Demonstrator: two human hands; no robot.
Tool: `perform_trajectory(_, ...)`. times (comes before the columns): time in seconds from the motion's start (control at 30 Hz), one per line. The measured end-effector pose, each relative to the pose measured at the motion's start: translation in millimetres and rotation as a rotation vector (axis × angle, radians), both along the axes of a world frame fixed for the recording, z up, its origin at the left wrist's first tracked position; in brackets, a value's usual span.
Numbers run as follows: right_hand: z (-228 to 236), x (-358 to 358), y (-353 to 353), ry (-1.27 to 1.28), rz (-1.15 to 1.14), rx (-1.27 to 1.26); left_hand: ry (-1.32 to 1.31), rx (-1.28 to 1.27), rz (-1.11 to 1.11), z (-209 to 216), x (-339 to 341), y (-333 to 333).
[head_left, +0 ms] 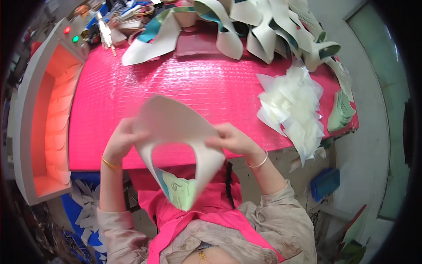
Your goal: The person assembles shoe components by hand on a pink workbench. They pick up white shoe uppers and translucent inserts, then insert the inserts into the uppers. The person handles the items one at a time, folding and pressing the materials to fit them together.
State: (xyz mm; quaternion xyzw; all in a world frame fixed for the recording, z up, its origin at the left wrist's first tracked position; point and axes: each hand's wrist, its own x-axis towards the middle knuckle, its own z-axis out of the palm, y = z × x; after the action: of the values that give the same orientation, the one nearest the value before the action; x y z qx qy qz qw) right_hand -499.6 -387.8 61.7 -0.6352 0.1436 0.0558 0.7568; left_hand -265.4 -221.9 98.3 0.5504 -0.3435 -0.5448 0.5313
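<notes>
A cream shoe upper (176, 116) with a large oval opening hangs between my two hands over the near edge of the pink table. Its inside shows teal lining and a pale green piece (182, 192) with a handwritten mark. My left hand (122, 140) is closed on the upper's left edge, slightly smeared by motion. On the opposite edge, my right hand (235, 140) pinches the upper between thumb and fingers. The upper's lower end hangs in front of my pink apron (171, 237).
A box glowing orange inside (21, 132) stands along the pink table's (101, 101) left side. More cream uppers (154, 44) are heaped at the back. Crumpled thin white sheets (290, 103) and stacked pale green pieces (341, 112) lie on the right.
</notes>
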Motion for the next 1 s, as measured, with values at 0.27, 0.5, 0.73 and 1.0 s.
perform_trajectory(0.27, 14, -77, -69, 0.032, -0.576, -0.659, -1.740, 0.065, 0.568, -82, 61, 21)
perform_trajectory(0.5, -40, -273, -258, 0.737, -1.004, -1.640, -1.171, -0.525, -0.119, 29, -122, -180)
perform_trajectory(0.73, -45, -230, -268, 0.962, -0.854, -1.648, -1.477, -0.512, -0.472, -71, -247, -302)
perform_trajectory(1.0, -40, -206, -213, 0.245, -0.545, -1.642, -1.429, -0.556, -0.647, -92, -245, -327)
